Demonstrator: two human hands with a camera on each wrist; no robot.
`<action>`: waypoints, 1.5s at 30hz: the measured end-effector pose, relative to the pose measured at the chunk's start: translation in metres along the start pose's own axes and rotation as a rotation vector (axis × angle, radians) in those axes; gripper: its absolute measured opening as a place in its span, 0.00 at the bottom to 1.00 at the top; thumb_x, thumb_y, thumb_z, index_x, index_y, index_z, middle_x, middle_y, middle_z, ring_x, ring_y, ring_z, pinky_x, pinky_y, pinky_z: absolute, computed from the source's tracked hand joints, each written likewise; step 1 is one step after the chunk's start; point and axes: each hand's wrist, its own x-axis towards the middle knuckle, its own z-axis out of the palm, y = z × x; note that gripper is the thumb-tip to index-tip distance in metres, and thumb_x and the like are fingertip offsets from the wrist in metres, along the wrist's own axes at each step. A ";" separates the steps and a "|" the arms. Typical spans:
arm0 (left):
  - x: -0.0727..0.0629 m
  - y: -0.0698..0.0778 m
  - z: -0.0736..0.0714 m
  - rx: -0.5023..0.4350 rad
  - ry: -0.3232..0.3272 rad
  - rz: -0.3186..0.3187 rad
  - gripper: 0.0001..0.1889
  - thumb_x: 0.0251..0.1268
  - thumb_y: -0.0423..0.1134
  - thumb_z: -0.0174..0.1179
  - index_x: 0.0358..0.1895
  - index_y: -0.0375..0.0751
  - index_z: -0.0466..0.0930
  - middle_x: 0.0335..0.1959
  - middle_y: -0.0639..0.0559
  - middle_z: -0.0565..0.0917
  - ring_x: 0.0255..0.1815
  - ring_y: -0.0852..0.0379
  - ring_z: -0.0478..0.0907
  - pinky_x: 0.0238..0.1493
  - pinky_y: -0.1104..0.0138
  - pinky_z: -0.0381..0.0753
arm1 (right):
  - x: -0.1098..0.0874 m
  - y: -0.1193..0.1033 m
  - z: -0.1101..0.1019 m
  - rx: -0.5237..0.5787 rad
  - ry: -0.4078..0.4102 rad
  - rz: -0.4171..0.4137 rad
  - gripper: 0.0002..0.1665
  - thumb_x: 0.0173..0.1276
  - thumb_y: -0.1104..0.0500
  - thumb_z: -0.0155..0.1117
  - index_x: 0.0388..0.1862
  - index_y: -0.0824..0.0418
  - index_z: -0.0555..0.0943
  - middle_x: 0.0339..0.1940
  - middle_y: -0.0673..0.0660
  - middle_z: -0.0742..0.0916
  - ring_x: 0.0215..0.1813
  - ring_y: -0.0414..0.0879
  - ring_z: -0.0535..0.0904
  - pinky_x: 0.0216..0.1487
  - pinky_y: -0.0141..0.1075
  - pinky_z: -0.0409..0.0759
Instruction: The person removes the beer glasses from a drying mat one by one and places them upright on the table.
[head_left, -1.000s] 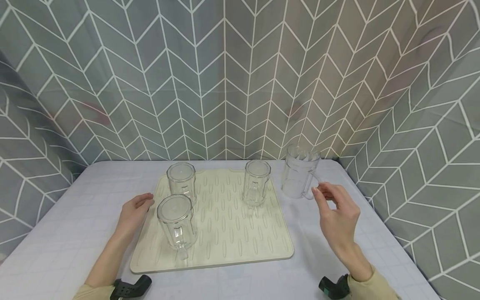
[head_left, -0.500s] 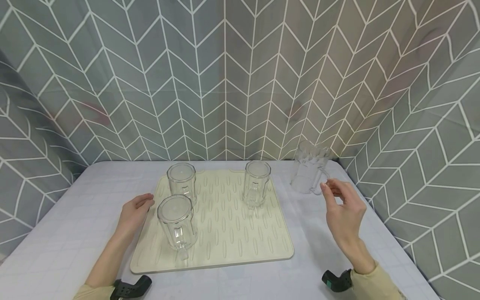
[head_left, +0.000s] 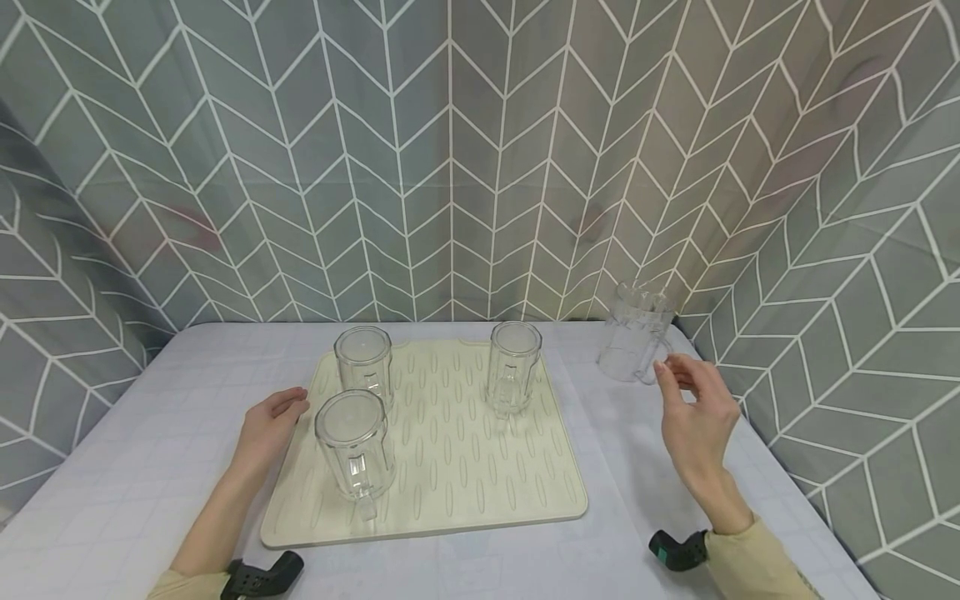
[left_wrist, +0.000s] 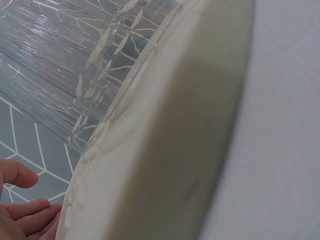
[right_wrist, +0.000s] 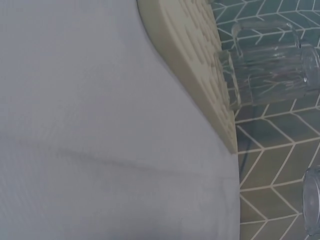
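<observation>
My right hand [head_left: 697,417] pinches the handle of a clear glass mug [head_left: 637,333] over the back right of the table, off the mat. Only part of that glass mug [right_wrist: 312,200] shows at the edge of the right wrist view; I cannot tell whether its base touches the table. My left hand [head_left: 268,429] lies beside the mat's left edge, fingers loosely bent, holding nothing. Three more glass mugs stand on the cream ribbed mat [head_left: 450,467]: a front-left mug [head_left: 356,442], a back-left mug [head_left: 365,362] and a back-right mug [head_left: 513,367]. These look upside down.
A white cloth covers the table [head_left: 480,567]. Grey curtains [head_left: 480,167] with white zigzag lines hang behind and at both sides, close to the table's back edge. The two left mugs stand close together.
My right hand has moved the glass mug to the right and slightly back, away from the mat. The left hand and the three mugs on the mat have stayed where they were.
</observation>
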 end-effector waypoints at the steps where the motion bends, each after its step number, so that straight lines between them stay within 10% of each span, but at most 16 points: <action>1: 0.000 0.000 0.000 0.000 -0.001 0.001 0.31 0.81 0.48 0.42 0.75 0.27 0.57 0.73 0.29 0.64 0.73 0.33 0.64 0.72 0.47 0.70 | 0.000 0.002 0.000 -0.004 0.002 0.007 0.09 0.58 0.77 0.70 0.38 0.75 0.84 0.31 0.68 0.85 0.38 0.22 0.74 0.40 0.15 0.73; 35: 0.001 0.000 0.001 0.003 0.012 -0.009 0.30 0.80 0.46 0.42 0.74 0.28 0.58 0.72 0.28 0.65 0.73 0.33 0.64 0.72 0.47 0.70 | -0.003 0.052 -0.004 -0.061 0.040 0.099 0.08 0.63 0.72 0.69 0.40 0.76 0.84 0.32 0.69 0.84 0.37 0.18 0.73 0.40 0.12 0.71; 45: 0.001 0.000 0.000 -0.001 0.012 -0.011 0.30 0.80 0.46 0.42 0.75 0.28 0.58 0.73 0.28 0.65 0.73 0.33 0.64 0.72 0.47 0.70 | -0.007 0.070 -0.007 -0.078 0.038 0.147 0.08 0.63 0.71 0.69 0.40 0.76 0.84 0.33 0.44 0.81 0.36 0.16 0.72 0.40 0.10 0.71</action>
